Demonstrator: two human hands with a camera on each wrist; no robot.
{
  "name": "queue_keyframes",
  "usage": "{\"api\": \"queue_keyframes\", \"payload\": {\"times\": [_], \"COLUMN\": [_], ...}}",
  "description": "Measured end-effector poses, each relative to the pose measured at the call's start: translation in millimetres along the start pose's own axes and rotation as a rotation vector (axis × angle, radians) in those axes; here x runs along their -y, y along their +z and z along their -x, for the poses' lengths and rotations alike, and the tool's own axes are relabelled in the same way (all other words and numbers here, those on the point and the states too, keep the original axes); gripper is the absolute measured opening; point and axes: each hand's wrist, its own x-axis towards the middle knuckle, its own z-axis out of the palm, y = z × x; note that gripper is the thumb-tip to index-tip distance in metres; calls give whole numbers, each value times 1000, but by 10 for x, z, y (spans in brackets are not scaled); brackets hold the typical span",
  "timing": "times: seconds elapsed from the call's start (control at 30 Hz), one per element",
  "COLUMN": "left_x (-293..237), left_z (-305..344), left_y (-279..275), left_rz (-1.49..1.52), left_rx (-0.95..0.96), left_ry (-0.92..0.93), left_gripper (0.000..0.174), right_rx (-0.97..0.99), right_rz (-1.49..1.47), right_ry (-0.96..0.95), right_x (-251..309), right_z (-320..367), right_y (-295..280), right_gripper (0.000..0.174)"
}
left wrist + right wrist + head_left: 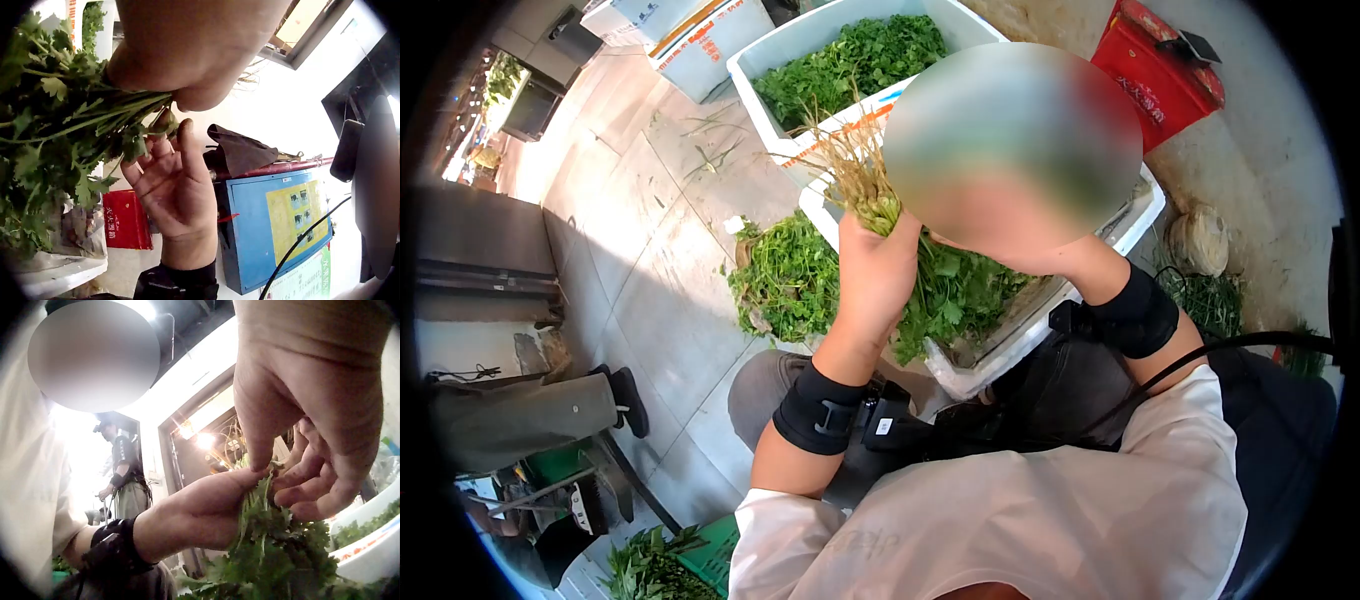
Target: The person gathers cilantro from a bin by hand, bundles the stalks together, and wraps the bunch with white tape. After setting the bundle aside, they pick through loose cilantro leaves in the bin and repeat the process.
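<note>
My left hand (878, 270) grips a bunch of coriander (872, 205) round its stems. Pale, stringy roots stick up above the fist, while the leaves (56, 125) hang out below. Close beside the bunch, my right hand (319, 406) pinches a small leafy sprig at its side between thumb and fingers. In the head view a blur covers much of that right hand. Under both hands stands a white foam box (975, 382), with more leaves over its near side. Loose greens (785, 280) are heaped left of it.
Beyond, another white foam box (775, 140) holds cut greens (850, 65). A red box (1160, 80) stands at the far right, cartons (710, 50) at the far left. Another person's leg (530, 420) is at left, near a green crate (712, 555). A blue cabinet (269, 219) hangs behind.
</note>
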Motion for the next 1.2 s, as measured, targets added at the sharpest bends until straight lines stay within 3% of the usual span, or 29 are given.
{"api": "queue_keyframes", "payload": {"times": [0.13, 0.2, 0.3, 0.57, 0.67, 0.7, 0.73, 0.77, 0.8, 0.83, 0.9, 0.97, 1.03, 1.07, 1.2], "left_x": [20, 37, 42, -5, 83, 96, 66, 43, 23, 9, -14, -28, 1, 17, 64], "left_z": [-34, -44, -23, -54, -46, -43, -57, -59, -62, -58, -86, -76, -94, -105, -166], "left_y": [-73, -59, -10, -3, -3, 0, -40, -44, -42, -50, -36, -5, 6, 3, -26], "left_rz": [-161, -232, -243, -465, -417, -355, -303, -304, -182, -60, -49, 25, 58, 92, 225], "left_rx": [125, 165, 211, 296, 244, 205, 213, 214, 199, 182, 208, 164, 150, 137, 132], "left_ry": [-59, -52, 12, -85, -38, -2, -125, -125, -170, -218, -191, -192, -163, -133, -145], "left_gripper": [19, 22, 23, 26, 23, 19, 17, 17, 16, 16, 16, 16, 18, 21, 20], "right_rx": [4, -207, -232, -272, -604, -608, -657, -704, -647, -645, -485, -412, -60, 20, 114], "right_rz": [177, 534, 560, 383, 285, 285, 312, 339, 523, 516, 1220, 1081, 601, 420, 522], "right_ry": [19, -224, -182, -181, -131, -130, -164, -200, -133, -126, -398, -293, -257, -157, -229], "right_x": [-15, 73, 207, 116, 128, 83, 36, 4, -13, -112, -337, -152, 47, 172, 17], "right_z": [-11, 13, 57, 62, 34, 24, 4, 9, 56, 81, 100, 121, 94, 108, 66], "right_y": [-105, -149, -252, -411, -642, -718, -776, -800, -808, -774, -725, -530, -410, -313, -210], "right_gripper": [14, 13, 16, 18, 18, 18, 20, 22, 26, 26, 28, 28, 27, 25, 23]}}
